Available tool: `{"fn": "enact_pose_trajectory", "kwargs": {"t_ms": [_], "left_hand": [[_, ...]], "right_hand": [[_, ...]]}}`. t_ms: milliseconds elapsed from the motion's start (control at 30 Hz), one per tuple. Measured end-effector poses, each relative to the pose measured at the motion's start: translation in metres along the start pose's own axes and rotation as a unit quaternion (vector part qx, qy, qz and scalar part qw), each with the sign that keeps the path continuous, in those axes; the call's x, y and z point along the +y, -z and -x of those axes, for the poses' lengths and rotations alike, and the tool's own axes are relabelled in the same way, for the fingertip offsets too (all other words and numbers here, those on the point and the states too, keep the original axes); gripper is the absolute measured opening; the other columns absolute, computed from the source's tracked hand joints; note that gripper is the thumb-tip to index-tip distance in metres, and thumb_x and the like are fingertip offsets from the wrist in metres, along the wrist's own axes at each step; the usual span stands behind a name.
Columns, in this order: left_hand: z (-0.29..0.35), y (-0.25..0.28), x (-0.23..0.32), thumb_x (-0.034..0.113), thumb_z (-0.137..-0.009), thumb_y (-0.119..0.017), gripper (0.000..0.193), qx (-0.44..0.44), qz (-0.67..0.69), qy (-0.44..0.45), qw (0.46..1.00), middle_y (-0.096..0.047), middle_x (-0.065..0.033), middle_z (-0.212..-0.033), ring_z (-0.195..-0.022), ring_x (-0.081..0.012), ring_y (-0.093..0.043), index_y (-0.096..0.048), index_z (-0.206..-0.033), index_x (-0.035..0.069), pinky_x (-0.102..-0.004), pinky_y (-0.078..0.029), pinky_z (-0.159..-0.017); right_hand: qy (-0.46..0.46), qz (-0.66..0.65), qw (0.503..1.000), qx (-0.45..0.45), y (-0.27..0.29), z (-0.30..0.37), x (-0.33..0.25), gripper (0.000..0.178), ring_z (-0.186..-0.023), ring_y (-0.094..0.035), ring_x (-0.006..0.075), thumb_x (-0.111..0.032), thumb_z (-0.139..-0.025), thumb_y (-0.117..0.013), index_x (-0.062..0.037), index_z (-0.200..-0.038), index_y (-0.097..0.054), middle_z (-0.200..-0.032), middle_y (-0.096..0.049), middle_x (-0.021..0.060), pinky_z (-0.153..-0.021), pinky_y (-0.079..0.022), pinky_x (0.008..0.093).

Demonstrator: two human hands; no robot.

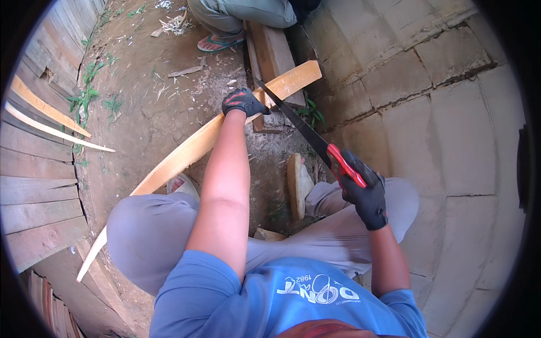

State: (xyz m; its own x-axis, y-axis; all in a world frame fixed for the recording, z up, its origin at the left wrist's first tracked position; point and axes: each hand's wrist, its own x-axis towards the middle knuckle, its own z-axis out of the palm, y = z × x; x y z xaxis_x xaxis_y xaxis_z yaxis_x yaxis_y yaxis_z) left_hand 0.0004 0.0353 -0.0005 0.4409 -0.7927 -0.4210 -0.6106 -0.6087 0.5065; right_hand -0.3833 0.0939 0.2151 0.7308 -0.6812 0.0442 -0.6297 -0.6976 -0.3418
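Note:
A long pale yellow wooden plank [183, 152] runs slantwise from the upper middle to the lower left, where my left knee hides part of it. Its far end lies across a thick wooden beam [274, 53]. My left hand [243, 103], in a black glove with red marks, is closed on the plank near that beam. In my gloved right hand [366, 194] is the red and black handle of a hand saw [301, 125]. The dark blade points up and left, its tip end lying against the plank just right of my left hand.
Another person's sandalled foot [221, 43] and bent leg are beyond the plank, beside the beam. A block wall [439, 124] stands close on the right. On the left, two thin wood strips [51, 110] lean at a board fence [42, 194]. Wood shavings [172, 25] litter the dirt ground.

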Motion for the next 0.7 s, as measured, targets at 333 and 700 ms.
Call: {"fn": "enact_pose_trajectory", "kwargs": {"t_ms": [333,700], "left_hand": [[0.044,-0.022,0.0,0.063,-0.069,-0.091,0.083,0.185,-0.041,-0.04,0.981,-0.077,-0.0162,-0.121,-0.114,-0.0337,-0.074,-0.073,-0.13,0.009,-0.0485,-0.055,-0.107],[0.022,-0.059,0.011,0.027,-0.091,-0.069,0.039,0.298,-0.073,0.012,0.952,-0.067,-0.0133,-0.124,-0.12,-0.0322,-0.066,-0.067,-0.127,0.011,-0.0514,-0.046,-0.104]], "right_hand": [[0.083,0.032,0.988,0.125,0.035,-0.03,-0.027,0.042,-0.107,-0.077,0.0275,-0.012,-0.087,-0.079,-0.0096,-0.128,-0.076,-0.138,-0.074,0.0122,-0.084,-0.063,0.0373],[-0.021,-0.204,0.978,0.047,-0.076,-0.201,-0.041,0.057,-0.115,-0.074,0.0353,-0.029,-0.086,-0.082,-0.0089,-0.139,-0.073,-0.127,-0.077,0.0173,-0.102,-0.055,0.0429]]}}
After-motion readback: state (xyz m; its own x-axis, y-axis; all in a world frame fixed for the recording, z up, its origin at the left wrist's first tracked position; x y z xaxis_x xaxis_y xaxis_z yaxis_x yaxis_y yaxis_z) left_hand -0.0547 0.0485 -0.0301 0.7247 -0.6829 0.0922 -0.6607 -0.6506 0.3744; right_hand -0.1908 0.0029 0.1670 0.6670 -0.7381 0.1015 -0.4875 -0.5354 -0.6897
